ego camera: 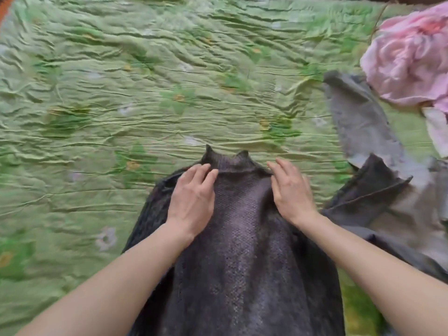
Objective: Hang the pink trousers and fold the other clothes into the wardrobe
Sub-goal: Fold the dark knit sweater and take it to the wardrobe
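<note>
A dark knitted sweater (242, 251) is lying flat on the bed (121, 93), near the bed's close edge. Its collar is pointing away from the person, toward the middle of the bed.

The two hands are resting on the sweater, one on each shoulder, just beside the collar. They are apart, with the collar between them. The left hand (194, 197) is lying on the left shoulder with its fingers bent a little and touching the wool. The right hand (291, 190) is lying on the right shoulder with its fingers mostly straight. I cannot tell if the fingertips are pinching the wool or only pressing on it.

A grey garment (378, 190) is lying crumpled to the right of the sweater, close to the bed's right edge. One long part of it is reaching farther up the bed.

The pink trousers (409, 59) are sitting in a bunched heap at the far right corner of the bed, touching the grey garment.

The bed is wearing a wrinkly green cover with flowers on it.
</note>
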Demonstrator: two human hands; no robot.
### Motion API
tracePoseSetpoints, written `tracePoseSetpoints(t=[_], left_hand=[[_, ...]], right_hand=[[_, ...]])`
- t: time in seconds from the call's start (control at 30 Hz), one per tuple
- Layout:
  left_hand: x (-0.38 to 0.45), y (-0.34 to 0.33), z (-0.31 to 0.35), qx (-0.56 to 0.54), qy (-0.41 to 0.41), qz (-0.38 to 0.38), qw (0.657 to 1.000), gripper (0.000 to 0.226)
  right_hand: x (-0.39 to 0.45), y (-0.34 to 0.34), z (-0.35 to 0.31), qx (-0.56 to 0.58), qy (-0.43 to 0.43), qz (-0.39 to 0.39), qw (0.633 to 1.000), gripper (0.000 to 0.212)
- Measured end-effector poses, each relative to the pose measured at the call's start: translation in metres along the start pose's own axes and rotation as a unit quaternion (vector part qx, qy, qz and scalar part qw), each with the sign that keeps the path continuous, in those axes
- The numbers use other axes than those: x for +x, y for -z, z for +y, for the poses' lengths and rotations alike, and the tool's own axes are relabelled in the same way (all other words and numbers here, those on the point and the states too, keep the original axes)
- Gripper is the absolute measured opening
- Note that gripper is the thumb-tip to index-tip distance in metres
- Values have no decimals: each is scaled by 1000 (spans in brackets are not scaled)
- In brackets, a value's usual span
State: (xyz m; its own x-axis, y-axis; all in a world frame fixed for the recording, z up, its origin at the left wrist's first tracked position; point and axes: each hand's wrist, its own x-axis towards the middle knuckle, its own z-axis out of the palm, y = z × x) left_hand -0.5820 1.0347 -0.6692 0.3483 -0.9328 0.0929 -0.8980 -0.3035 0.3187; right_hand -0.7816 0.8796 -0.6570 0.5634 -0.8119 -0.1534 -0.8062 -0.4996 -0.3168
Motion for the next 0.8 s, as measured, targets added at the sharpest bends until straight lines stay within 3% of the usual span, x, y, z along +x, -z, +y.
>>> tracePoseSetpoints(t=[0.23,0.4,0.47,0.57,0.67,0.73,0.8], left_hand=[[-16,-73,66,-20,-73,-26,997,48],[-12,-83,116,-80,-98,-39,991,57],[-8,-86,127,-76,-108,-51,990,60],[-4,-92,126,25,-135,-130,982,70],[0,-89,127,79,-130,-174,973,77],[3,-79,140,61,-135,-129,980,69],[10,-71,159,18,-192,-77,978,66]], right_hand=[[-54,-30,66,79,-83,56,992,50],[-87,-11,87,153,-148,110,971,29],[-101,-3,93,150,-164,36,974,24],[-111,5,107,208,-181,-132,952,29],[-111,17,116,293,-169,-105,935,32],[-106,25,120,290,-136,-61,945,32],[-100,33,120,296,-106,-45,948,30]])
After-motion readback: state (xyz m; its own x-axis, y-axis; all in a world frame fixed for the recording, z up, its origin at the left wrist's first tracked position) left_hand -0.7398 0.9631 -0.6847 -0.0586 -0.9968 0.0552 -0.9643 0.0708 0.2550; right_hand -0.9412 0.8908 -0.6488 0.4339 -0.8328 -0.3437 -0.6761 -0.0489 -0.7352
